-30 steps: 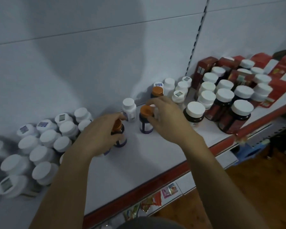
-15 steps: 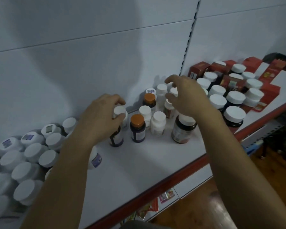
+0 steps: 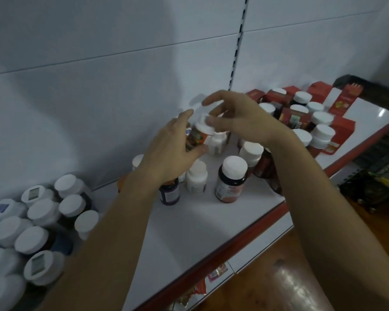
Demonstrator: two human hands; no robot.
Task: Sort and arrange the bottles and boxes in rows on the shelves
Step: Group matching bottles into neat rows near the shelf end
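Note:
My left hand (image 3: 173, 151) grips a tilted bottle with a white cap and an orange-brown label (image 3: 198, 136), held above the white shelf (image 3: 189, 232) near the back wall. My right hand (image 3: 243, 120) hovers just right of it with its fingers spread loosely and its thumb against the bottle's cap. Below the hands stand a small white bottle (image 3: 197, 178), a dark bottle with a white cap (image 3: 231, 178) and a purple bottle (image 3: 170, 194) partly hidden by my left wrist. Another white bottle (image 3: 216, 143) stands behind them.
Several white-capped bottles (image 3: 43, 221) crowd the shelf's left end. Red boxes (image 3: 344, 129) and more white-capped dark bottles (image 3: 321, 133) fill the right end. The shelf has a red front edge (image 3: 234, 245). A black wire basket (image 3: 380, 176) sits above the wooden floor at right.
Both hands moved toward the back of the shelf and met. My left hand left the front bottles and now holds a tilted white-capped bottle. The view shifted left.

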